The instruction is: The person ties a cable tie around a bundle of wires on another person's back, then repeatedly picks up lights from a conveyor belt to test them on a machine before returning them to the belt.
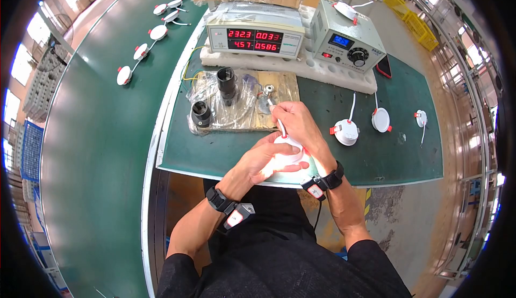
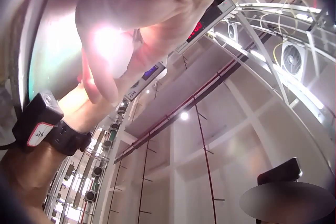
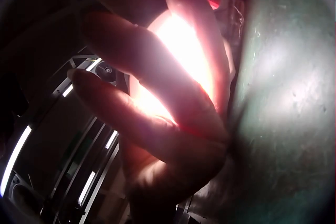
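A round white lamp [image 1: 290,148] glows brightly between the hands, over the table's front edge. The left hand [image 1: 263,161] grips its body, thumb across it, and its fingers [image 3: 152,87] show dark against the glare in the right wrist view. The lamp's white cable rises to the right hand [image 1: 299,123], which pinches it near a round metal contact [image 1: 269,89] on the wooden board [image 1: 285,83]. Whether the cable end touches metal cannot be told. In the left wrist view the lit lamp [image 2: 113,50] is partly behind fingers.
Two black cylindrical sockets [image 1: 227,83] stand on the board's left. Behind are a meter with red digits [image 1: 255,40] and a grey regulator box [image 1: 344,40]. Several white lamps [image 1: 345,132] lie on the right; others [image 1: 124,75] line the green surface at left.
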`<state>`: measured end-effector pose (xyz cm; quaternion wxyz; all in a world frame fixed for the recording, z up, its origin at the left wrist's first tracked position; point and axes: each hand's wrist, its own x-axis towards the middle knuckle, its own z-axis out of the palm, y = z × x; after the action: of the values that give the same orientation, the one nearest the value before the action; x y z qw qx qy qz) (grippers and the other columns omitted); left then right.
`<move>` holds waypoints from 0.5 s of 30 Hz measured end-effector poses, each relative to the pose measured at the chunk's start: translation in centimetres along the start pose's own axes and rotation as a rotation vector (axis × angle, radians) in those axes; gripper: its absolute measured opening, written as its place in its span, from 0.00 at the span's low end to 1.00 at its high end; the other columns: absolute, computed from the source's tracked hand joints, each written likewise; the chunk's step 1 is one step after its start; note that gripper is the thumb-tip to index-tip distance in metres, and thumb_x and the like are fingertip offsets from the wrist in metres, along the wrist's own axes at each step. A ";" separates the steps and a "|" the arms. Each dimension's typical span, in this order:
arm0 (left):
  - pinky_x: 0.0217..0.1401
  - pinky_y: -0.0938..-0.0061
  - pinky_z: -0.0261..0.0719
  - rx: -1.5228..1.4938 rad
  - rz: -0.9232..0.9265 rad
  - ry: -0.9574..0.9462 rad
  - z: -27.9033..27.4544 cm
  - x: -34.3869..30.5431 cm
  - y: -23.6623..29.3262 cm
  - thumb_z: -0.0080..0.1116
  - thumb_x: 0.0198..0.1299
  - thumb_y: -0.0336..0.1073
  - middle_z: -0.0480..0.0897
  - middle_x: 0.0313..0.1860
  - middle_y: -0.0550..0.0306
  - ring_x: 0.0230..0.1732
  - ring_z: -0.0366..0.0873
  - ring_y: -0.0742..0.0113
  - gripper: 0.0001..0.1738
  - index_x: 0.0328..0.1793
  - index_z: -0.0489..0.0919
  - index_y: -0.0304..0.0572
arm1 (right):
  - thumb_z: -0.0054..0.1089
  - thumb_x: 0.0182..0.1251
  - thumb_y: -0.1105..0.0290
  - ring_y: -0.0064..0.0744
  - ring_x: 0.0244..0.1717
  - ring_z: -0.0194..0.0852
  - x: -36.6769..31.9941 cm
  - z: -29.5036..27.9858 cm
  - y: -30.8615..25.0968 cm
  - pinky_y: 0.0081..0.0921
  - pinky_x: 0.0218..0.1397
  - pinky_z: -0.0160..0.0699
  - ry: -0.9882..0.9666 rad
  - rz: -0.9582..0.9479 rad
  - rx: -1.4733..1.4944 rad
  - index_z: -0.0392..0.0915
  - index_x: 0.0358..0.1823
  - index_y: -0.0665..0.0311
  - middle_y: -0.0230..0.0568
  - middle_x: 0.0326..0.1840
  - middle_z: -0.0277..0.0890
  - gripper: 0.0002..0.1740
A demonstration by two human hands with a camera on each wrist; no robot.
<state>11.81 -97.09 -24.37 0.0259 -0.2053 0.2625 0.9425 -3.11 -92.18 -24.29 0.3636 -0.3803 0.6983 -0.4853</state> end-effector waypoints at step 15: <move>0.63 0.55 0.87 -0.002 0.015 -0.029 -0.3 0.1 -0.2 0.62 0.63 0.22 0.81 0.60 0.46 0.59 0.84 0.43 0.27 0.69 0.69 0.35 | 0.54 0.74 0.64 0.23 0.18 0.68 -0.2 0.0 -0.4 0.30 0.25 0.67 -0.001 0.020 0.038 0.77 0.25 0.73 0.36 0.15 0.70 0.21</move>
<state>11.84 -97.05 -24.78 0.0227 -0.1897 0.2628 0.9457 -2.94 -92.06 -23.88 0.3762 -0.3665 0.6925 -0.4946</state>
